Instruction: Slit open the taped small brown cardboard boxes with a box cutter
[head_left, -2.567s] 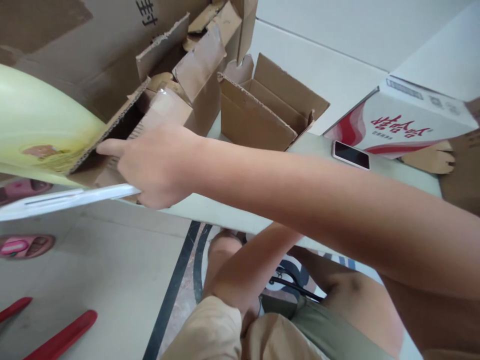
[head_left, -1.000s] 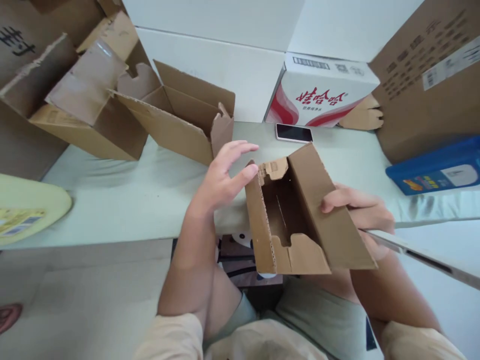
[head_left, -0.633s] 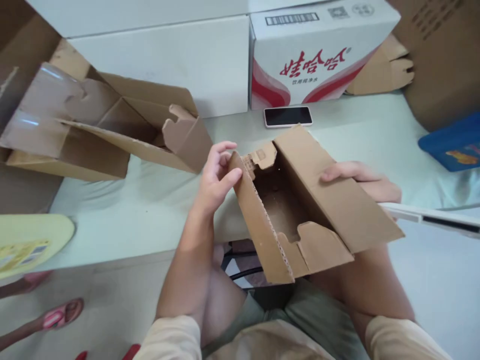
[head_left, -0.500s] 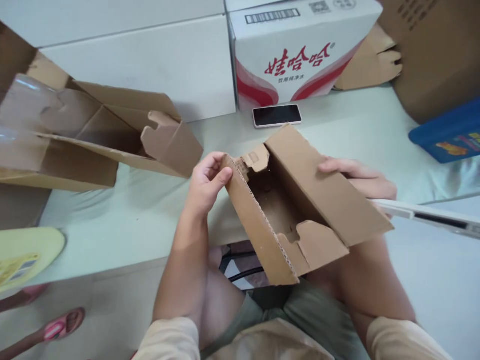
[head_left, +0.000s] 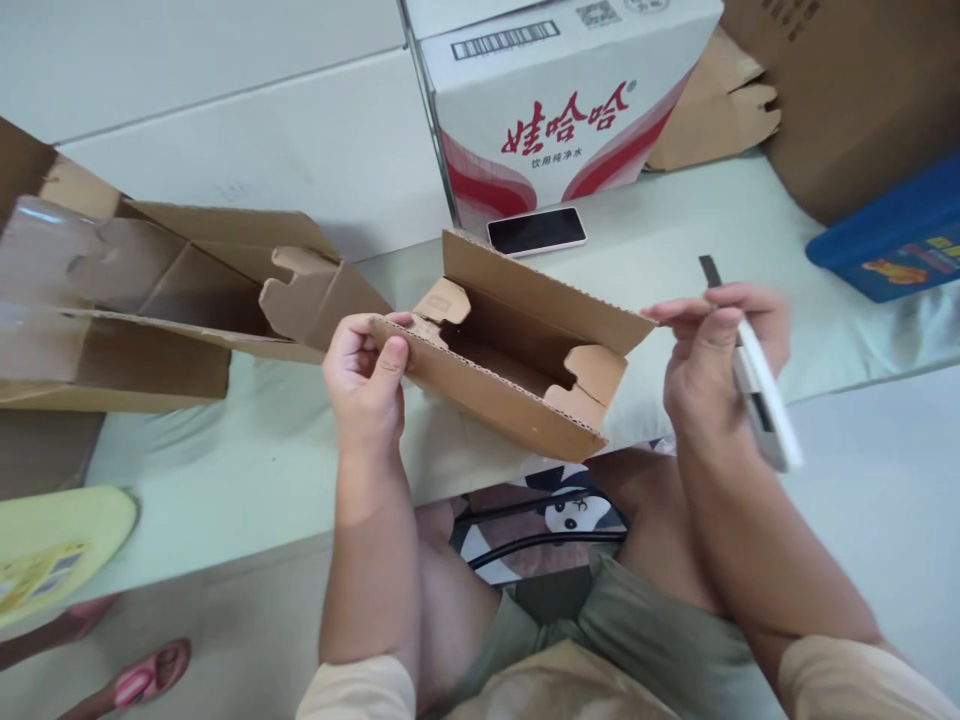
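Note:
A small brown cardboard box [head_left: 502, 405] is held up above the table edge, its top flaps spread and its inside facing me. My left hand [head_left: 367, 375] pinches the corner of its near flap between thumb and fingers. On the other side, my right hand [head_left: 724, 350] is closed around a white utility knife [head_left: 761, 400] whose dark blade points up and away. A fingertip of that hand is at the right corner of the far flap, touching or very near it. The bottom of the box is in shadow.
A larger open carton [head_left: 225, 290] stands at left, by a yellow container [head_left: 60, 550]. Behind lie a phone [head_left: 536, 231] and a white-and-red carton [head_left: 562, 110]. A blue container [head_left: 885, 245] is at right. Another person's sandalled foot [head_left: 150, 675] shows at lower left.
The box has turned, its right end swinging up and away, and has shifted left. My right hand has slid to the far flap's corner, and the knife's blade now shows.

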